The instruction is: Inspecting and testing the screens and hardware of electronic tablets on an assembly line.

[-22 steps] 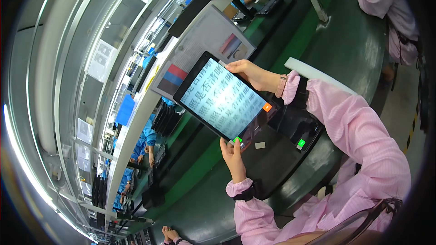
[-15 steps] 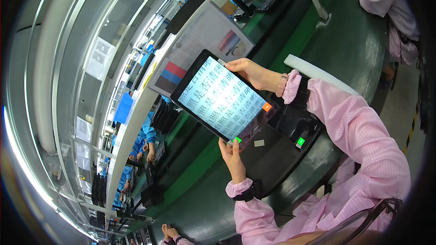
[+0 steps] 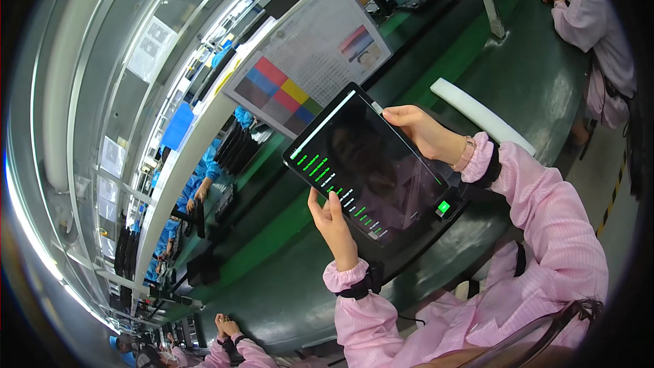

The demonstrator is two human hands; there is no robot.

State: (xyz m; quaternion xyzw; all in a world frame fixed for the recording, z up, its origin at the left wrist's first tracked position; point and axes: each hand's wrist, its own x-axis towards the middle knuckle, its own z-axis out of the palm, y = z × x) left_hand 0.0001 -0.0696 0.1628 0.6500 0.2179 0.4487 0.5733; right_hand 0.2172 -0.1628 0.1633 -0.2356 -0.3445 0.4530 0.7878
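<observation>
Green worktop (image 3: 286, 307), colour-block chart (image 3: 310, 54) standing beyond; hands (image 3: 334, 228) (image 3: 430, 136) clamped on opposite edges of black tablet (image 3: 385, 163).

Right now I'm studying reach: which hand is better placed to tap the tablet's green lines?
Left hand, probably: thumb over the green lines, while the right hand grips the tablet by its opposite edge.

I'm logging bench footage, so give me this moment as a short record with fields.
Left hand: at the tablet's lower-left edge, thumb over the screen
Right hand: grips the opposite edge
Display: dark, with green and white lines of text
Beyond tablet: sheet with colour blocks
On green table: white strip, right of the tablet
Nearby: co-worker in pink, upper right
</observation>
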